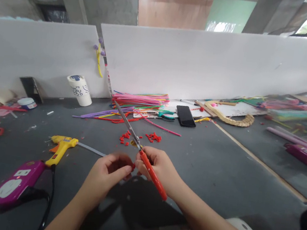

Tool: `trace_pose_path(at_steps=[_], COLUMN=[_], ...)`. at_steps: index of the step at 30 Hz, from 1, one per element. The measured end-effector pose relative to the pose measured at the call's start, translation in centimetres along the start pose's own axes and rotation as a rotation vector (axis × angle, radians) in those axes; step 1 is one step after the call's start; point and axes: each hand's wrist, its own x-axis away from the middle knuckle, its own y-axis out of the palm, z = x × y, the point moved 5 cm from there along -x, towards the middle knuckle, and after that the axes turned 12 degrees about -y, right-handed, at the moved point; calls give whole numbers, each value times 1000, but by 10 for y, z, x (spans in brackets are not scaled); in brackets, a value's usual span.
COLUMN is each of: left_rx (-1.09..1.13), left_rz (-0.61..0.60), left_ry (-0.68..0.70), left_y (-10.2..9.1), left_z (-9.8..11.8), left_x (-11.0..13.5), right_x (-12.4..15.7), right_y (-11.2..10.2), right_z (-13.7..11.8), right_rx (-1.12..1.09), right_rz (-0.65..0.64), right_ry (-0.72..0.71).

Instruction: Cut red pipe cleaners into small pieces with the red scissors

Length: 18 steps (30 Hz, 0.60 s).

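My right hand (164, 168) is wrapped around scissors (153, 175) with red handles; their long blades point up and to the left, looking nearly closed. Beside it, my left hand (105, 174) pinches a small red piece (133, 167), partly hidden by the fingers; it resembles a bit of pipe cleaner. The two hands almost meet, fingertip to fingertip. Just beyond them, short red bits (154, 137) lie scattered in two loose clusters on the dark table (217, 187). A small yellowish thing behind the blades is mostly covered.
A yellow glue gun (62, 149) and a purple box (16, 182) with a cord occupy the left. Farther back are bundled pipe cleaners (141, 100), teal-handled pliers (166, 114), a phone (186, 116) and a white cup (80, 91). White panels (208, 65) border the far edge.
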Motion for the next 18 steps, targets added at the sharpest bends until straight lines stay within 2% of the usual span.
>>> trace_pose_path(at_steps=[3, 9, 14, 18], left_rx=[-178, -291, -280, -65], left_rz=[146, 207, 238, 221], left_ry=[57, 76, 61, 2], left_y=[-4, -2, -3, -7], left_z=[3, 5, 7, 6], left_x=[1, 3, 4, 2], right_x=[-1, 0, -1, -1], right_y=[1, 4, 4, -3], right_z=[2, 8, 7, 1], right_rx=[57, 175, 210, 307], right_rz=[30, 72, 61, 61], right_ry=[-1, 11, -10, -76])
